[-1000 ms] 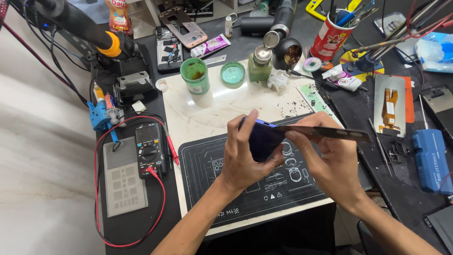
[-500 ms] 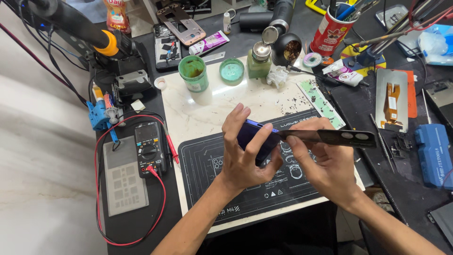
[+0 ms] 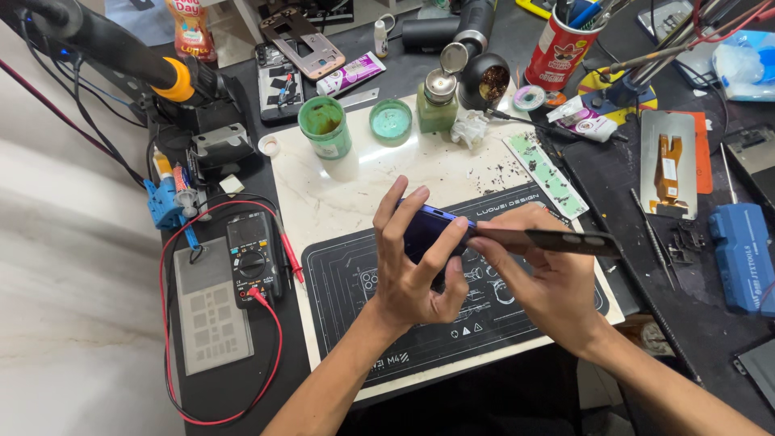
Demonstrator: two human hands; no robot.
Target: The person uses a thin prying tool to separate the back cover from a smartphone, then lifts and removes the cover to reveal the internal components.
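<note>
Tilted lower than half a second ago, the blue phone point(image 3: 428, 234) sits clasped in the left hand point(image 3: 416, 266) while the right hand point(image 3: 549, 278) pinches a flat pry tool point(image 3: 557, 240) at its edge; separation looks unfinished.

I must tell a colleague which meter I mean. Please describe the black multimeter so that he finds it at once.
Start at the white marble slab in the middle of the bench and look just past its left edge. The black multimeter lies there face up, beside a grey stencil plate. Only it has a round dial and red leads looping around it.
</note>
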